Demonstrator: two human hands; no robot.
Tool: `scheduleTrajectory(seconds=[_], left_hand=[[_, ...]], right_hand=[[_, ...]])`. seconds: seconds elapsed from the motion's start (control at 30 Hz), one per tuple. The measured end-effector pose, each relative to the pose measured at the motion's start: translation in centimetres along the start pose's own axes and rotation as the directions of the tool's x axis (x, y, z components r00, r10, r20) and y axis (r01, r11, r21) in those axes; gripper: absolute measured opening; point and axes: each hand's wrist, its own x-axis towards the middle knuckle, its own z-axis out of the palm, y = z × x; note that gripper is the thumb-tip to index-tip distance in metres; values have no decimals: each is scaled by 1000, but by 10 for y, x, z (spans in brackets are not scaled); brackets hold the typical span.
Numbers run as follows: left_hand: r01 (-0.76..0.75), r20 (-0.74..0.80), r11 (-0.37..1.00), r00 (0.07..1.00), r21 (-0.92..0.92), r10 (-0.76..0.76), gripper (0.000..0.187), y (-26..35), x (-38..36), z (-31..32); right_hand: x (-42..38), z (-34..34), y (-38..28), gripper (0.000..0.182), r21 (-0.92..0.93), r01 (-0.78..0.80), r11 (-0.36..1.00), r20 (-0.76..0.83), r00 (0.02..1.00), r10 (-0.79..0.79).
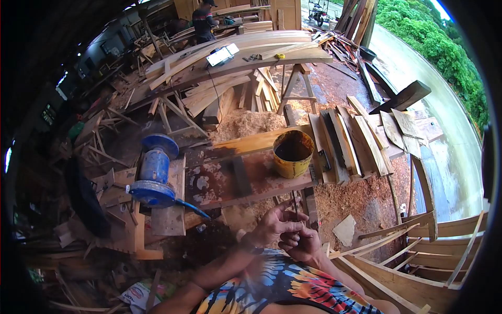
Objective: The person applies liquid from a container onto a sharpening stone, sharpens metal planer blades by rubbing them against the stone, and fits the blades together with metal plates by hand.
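Observation:
My left hand point(278, 226) and my right hand point(304, 244) are together in front of my body, fingers closed. A thin dark rod point(294, 203) stands up from between their fingertips; its lower end is hidden and I cannot make out its kind. Beyond the hands, a yellow bucket point(291, 166) stained dark inside rests on a reddish plank bench point(225, 183). Several short wooden boards point(348, 144) lie side by side to the right of the bucket. At the left, a blue bench grinder point(155, 168) is mounted on a wooden stand.
A long trestle table point(193, 78) holds stacked planks and a white work lamp point(223, 54). Sawdust point(251, 122) covers the floor. A slatted wooden frame point(418, 267) stands close at the right. A person point(204, 22) stands at the back. Scrap wood lies at the left.

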Motion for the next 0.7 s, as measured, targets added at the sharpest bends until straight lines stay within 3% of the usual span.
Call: scheduleTrajectory(seconds=[0.5, 0.7], left_hand=[[2, 7, 999, 1000, -35, -1, 74, -3, 0, 0], [-60, 34, 996, 997, -61, 63, 59, -9, 1, -4]], right_hand=[[-2, 5, 3, 25, -13, 12, 1000, -48, 999, -12], [-2, 7, 3, 28, -34, 33, 999, -66, 997, -35]])
